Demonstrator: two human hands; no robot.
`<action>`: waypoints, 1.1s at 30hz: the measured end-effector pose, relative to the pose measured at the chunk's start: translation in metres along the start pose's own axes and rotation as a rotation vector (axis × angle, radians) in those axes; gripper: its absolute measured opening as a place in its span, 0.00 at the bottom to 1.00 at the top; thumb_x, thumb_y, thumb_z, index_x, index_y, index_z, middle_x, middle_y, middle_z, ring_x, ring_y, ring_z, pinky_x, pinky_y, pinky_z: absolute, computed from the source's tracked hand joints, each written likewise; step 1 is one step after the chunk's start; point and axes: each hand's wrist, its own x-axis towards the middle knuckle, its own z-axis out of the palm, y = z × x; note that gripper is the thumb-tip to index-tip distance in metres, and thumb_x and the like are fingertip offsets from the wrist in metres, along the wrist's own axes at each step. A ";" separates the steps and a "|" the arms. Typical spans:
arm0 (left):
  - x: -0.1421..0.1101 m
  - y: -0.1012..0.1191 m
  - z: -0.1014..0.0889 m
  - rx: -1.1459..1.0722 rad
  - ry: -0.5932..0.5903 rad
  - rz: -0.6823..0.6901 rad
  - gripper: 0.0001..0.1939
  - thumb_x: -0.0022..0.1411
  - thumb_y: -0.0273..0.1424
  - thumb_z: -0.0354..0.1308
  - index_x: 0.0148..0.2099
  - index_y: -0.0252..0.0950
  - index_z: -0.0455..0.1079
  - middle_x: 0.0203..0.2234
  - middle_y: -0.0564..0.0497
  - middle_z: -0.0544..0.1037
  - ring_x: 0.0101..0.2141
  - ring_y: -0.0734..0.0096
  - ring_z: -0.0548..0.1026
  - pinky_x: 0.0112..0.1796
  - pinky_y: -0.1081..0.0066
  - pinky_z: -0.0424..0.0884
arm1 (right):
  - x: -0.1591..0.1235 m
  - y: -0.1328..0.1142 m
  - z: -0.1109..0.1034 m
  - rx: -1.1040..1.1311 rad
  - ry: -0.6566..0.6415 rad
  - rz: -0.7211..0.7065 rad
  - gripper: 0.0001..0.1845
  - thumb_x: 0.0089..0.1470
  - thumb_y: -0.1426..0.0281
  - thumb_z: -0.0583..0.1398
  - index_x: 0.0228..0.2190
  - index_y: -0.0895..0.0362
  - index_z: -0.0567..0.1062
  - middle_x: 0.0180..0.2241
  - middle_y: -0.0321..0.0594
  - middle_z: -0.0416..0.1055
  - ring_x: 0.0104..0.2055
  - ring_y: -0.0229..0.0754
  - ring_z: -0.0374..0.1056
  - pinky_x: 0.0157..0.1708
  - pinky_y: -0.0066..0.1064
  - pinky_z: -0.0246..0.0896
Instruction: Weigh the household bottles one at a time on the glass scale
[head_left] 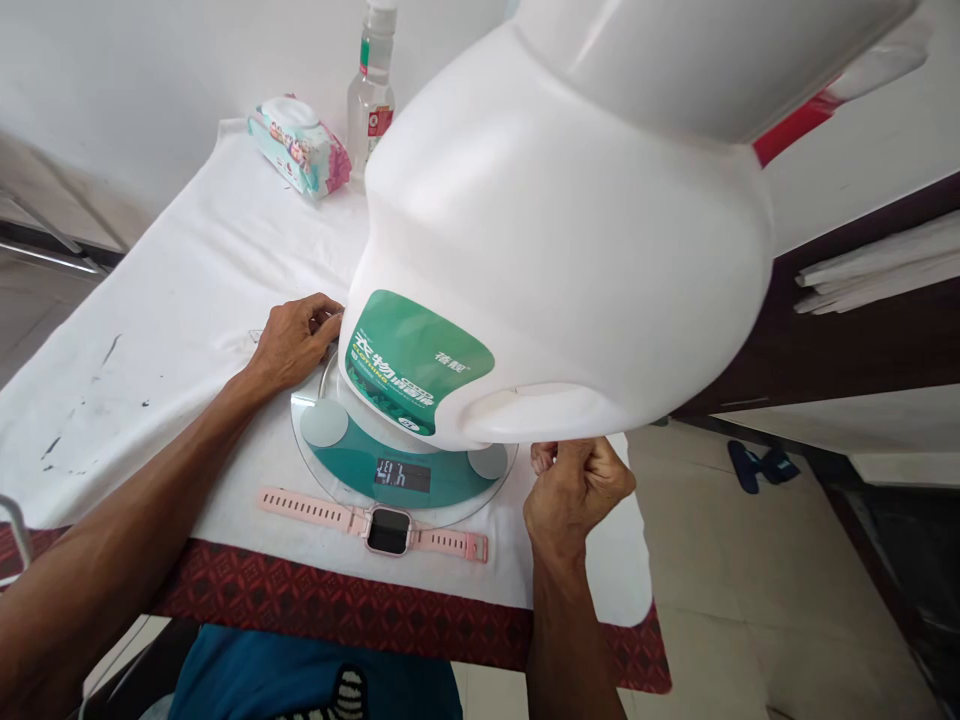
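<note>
Big white jug [570, 250] standing on the glass scale [341, 465], green label [416, 365] facing near left: "CLOTHING" in yellow under large white Chinese characters! Digits light the display [403, 475], too broken to read surely. Left hand [296, 338], half-curled at the jug's left edge, contact unclear; right hand [577, 490], tightly curled at the near right, fingertips partly hidden, so any hold can't be told. Pink watch [388, 529] nearest, its screen dark!

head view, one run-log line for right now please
white jug: on scale | left hand: by jug's base, grip unclear | right hand: curled near jug | watch: in front of scale
</note>
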 end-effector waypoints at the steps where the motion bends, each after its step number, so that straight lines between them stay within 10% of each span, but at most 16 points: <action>1: 0.000 0.000 0.000 -0.004 -0.001 -0.001 0.09 0.61 0.35 0.56 0.33 0.37 0.75 0.19 0.56 0.74 0.21 0.72 0.69 0.32 0.69 0.69 | 0.000 0.002 0.000 -0.005 -0.001 0.000 0.28 0.66 0.58 0.59 0.17 0.54 0.61 0.15 0.28 0.56 0.18 0.32 0.52 0.20 0.27 0.48; 28: 0.000 -0.005 0.000 -0.012 0.003 0.015 0.11 0.62 0.38 0.55 0.34 0.39 0.76 0.18 0.55 0.74 0.21 0.70 0.69 0.31 0.69 0.66 | -0.007 0.011 -0.005 -0.203 -0.078 -0.012 0.26 0.63 0.55 0.61 0.19 0.54 0.62 0.17 0.27 0.54 0.21 0.32 0.49 0.23 0.28 0.44; 33: 0.000 -0.006 0.000 -0.012 -0.009 0.001 0.12 0.62 0.39 0.55 0.32 0.39 0.73 0.20 0.55 0.74 0.22 0.70 0.69 0.32 0.69 0.65 | -0.003 -0.022 0.003 0.074 -0.064 -0.036 0.22 0.63 0.50 0.59 0.27 0.54 0.70 0.26 0.33 0.65 0.30 0.38 0.63 0.32 0.30 0.61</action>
